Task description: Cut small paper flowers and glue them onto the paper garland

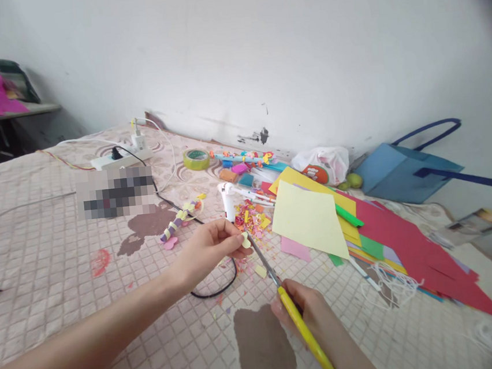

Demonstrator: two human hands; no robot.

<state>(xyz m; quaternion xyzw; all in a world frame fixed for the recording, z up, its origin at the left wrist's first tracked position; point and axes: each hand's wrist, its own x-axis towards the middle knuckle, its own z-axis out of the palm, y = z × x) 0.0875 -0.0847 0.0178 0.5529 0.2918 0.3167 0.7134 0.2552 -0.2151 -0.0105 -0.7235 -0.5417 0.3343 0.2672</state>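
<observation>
Above the checked cloth (179, 353), scissors (304, 334) were beside a little paper piece (246, 241)

Close by, the right hand (310, 309) had its fingers curled around the yellow handle of the scissors. Just past it, the left hand (217, 244) pinched the little paper piece between thumb and fingers. I could not tell if the scissors touched it. Behind lay bright paper scraps (252, 220), a white glue gun (227, 201) and a pale yellow sheet (307, 216). Near the wall (216, 54) sat a roll of tape (196, 165).
</observation>
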